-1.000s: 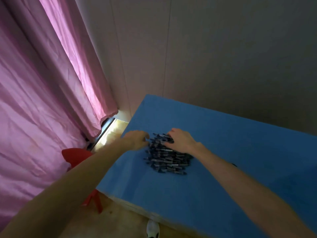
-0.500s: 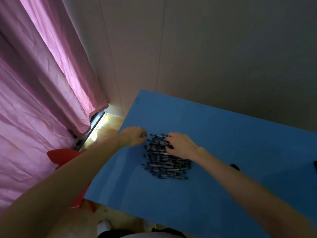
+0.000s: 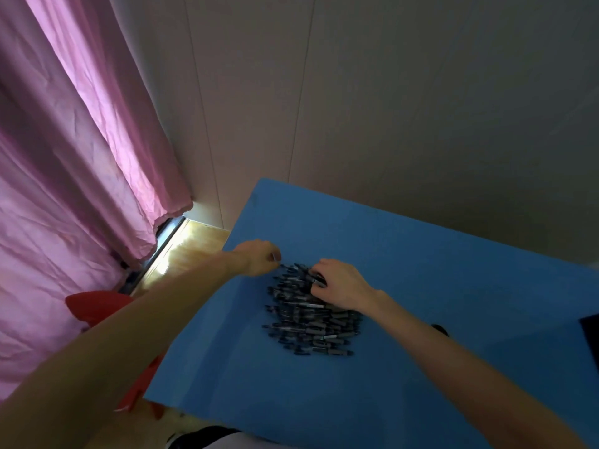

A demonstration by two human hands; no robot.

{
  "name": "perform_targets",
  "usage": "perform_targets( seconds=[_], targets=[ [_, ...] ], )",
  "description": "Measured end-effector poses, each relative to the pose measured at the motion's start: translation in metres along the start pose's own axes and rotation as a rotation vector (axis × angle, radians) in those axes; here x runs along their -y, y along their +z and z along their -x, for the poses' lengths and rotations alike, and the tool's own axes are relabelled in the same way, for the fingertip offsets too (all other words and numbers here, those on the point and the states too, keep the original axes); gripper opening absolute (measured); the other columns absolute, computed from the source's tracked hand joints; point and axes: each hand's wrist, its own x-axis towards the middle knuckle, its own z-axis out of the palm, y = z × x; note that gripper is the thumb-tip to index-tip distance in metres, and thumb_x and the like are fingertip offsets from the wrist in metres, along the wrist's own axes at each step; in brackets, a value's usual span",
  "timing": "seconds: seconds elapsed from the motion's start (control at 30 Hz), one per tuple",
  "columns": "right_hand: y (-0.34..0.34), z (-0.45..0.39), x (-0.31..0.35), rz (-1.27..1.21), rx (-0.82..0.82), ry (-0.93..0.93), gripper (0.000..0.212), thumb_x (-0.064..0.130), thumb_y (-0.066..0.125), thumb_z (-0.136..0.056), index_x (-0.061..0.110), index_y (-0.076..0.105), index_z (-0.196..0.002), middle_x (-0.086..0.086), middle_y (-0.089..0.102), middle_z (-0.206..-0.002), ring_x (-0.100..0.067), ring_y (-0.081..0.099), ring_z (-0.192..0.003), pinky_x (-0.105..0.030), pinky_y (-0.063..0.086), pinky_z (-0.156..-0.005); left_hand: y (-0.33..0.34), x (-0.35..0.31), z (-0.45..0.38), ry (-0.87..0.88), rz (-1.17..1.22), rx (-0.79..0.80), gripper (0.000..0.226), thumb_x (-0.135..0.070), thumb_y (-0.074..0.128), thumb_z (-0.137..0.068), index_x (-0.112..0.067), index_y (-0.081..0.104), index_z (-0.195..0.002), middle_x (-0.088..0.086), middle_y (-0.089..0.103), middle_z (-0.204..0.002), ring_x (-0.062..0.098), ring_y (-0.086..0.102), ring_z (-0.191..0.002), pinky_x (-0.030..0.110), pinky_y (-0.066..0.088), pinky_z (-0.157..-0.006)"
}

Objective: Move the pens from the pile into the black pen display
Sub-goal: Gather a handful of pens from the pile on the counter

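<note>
A pile of pens [image 3: 311, 315] lies on the blue table [image 3: 453, 303], nearer its left edge than its right. The right hand [image 3: 340, 286] rests on the pile's far side, fingers curled into the pens. The left hand [image 3: 259, 257] sits just left of the pile, fingers curled; whether it pinches a pen is unclear. A dark object [image 3: 590, 335] shows at the right border. Pink curtain [image 3: 81, 189] and a red stool [image 3: 94, 307] flank the table's left edge; bare blue surface spreads right and near.
</note>
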Motion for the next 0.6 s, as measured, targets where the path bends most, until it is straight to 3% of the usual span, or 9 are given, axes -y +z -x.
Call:
perform_targets(
  seconds=[0.17, 0.33, 0.47, 0.6],
  targets=[
    [-0.005, 0.002, -0.008, -0.162, 0.050, 0.077, 0.022, 0.032, 0.054, -0.102, 0.010, 0.057, -0.101, -0.005, 0.054, -0.096, -0.022, 0.054, -0.083, -0.040, 0.047, -0.075, 0.000, -0.001, -0.012, 0.004, -0.007, -0.006, 0.035, -0.031, 0.049, -0.105, -0.018, 0.060, -0.136, 0.003, 0.062, -0.136, 0.025, 0.060, -0.119, 0.038, 0.048, -0.101],
    [-0.024, -0.003, -0.027, -0.376, 0.007, 0.165, 0.021, 0.024, 0.054, -0.103, 0.009, 0.050, -0.089, -0.007, 0.047, -0.079, -0.019, 0.040, -0.064, -0.034, 0.033, -0.061, 0.004, -0.007, -0.022, 0.027, -0.023, -0.017, 0.037, -0.031, 0.054, -0.103, -0.018, 0.058, -0.137, 0.003, 0.060, -0.137, 0.024, 0.060, -0.117, 0.035, 0.047, -0.098],
    [-0.035, -0.017, -0.055, -0.452, 0.028, 0.238, 0.026, 0.025, 0.056, -0.102, 0.000, 0.058, -0.093, -0.007, 0.047, -0.076, -0.019, 0.040, -0.062, -0.033, 0.030, -0.059, 0.009, -0.013, -0.030, 0.071, -0.031, -0.009, 0.043, -0.041, 0.058, -0.101, -0.018, 0.057, -0.138, 0.003, 0.055, -0.138, 0.024, 0.057, -0.119, 0.035, 0.046, -0.098],
    [-0.035, -0.031, -0.073, -0.417, 0.086, 0.272, 0.026, 0.025, 0.057, -0.101, 0.010, 0.049, -0.081, -0.006, 0.045, -0.073, -0.019, 0.039, -0.062, -0.032, 0.030, -0.058, 0.012, -0.024, -0.038, 0.111, -0.052, -0.006, 0.048, -0.051, 0.057, -0.099, -0.021, 0.059, -0.137, 0.000, 0.053, -0.139, 0.024, 0.054, -0.123, 0.037, 0.046, -0.101]
  ],
)
